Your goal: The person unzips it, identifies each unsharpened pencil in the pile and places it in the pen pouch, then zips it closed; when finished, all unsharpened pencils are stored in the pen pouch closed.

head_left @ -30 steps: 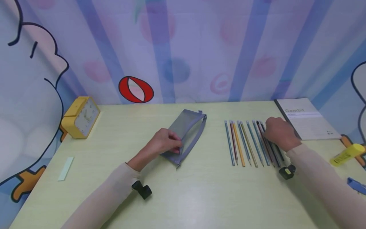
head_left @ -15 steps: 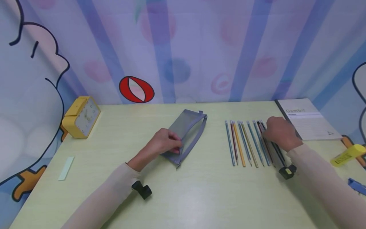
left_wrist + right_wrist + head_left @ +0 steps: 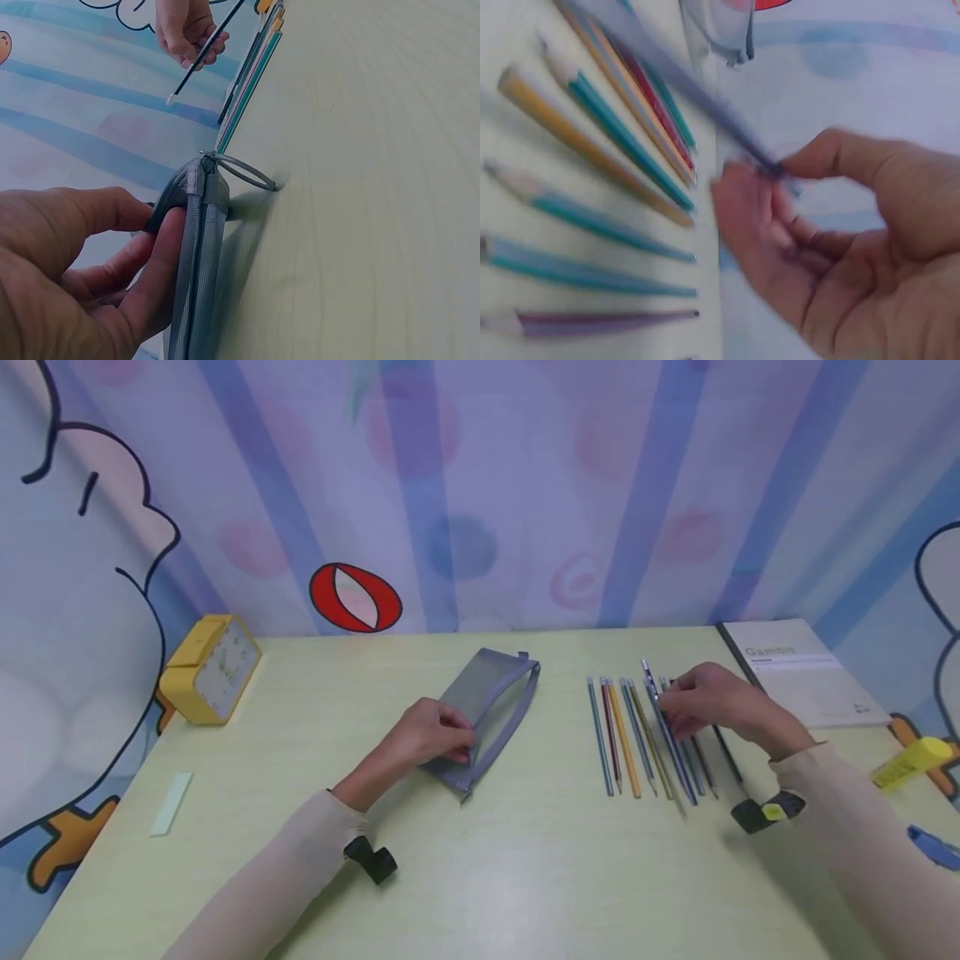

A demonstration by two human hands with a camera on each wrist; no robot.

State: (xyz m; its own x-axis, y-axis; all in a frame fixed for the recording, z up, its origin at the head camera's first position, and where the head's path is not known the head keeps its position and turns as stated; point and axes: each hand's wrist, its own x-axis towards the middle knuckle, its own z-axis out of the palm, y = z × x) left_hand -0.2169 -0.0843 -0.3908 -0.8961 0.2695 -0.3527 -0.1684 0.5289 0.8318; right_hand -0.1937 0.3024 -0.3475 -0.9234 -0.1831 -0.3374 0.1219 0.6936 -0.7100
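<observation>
A grey mesh pencil pouch (image 3: 491,710) lies on the pale green table (image 3: 480,877). My left hand (image 3: 431,739) grips the pouch's near end by the zip edge (image 3: 196,225). To the right lies a row of several pencils (image 3: 626,735). My right hand (image 3: 708,702) pinches one dark blue pencil (image 3: 663,718) and holds it lifted and slanted above the row. In the right wrist view that blue pencil (image 3: 682,82) is blurred, pinched between thumb and fingers (image 3: 780,217). The left wrist view shows the right hand (image 3: 187,30) holding the pencil (image 3: 206,49) in the air.
A yellow clock (image 3: 210,668) stands at the table's back left, a pale strip (image 3: 171,803) lies near the left edge. A white notebook (image 3: 806,681) sits back right. A yellow highlighter (image 3: 911,762) and a blue object (image 3: 933,847) lie at the right edge.
My right hand has picked one blue pencil out of the row's right side, lifted it and shifted a little left. The left hand has stayed on the pouch.
</observation>
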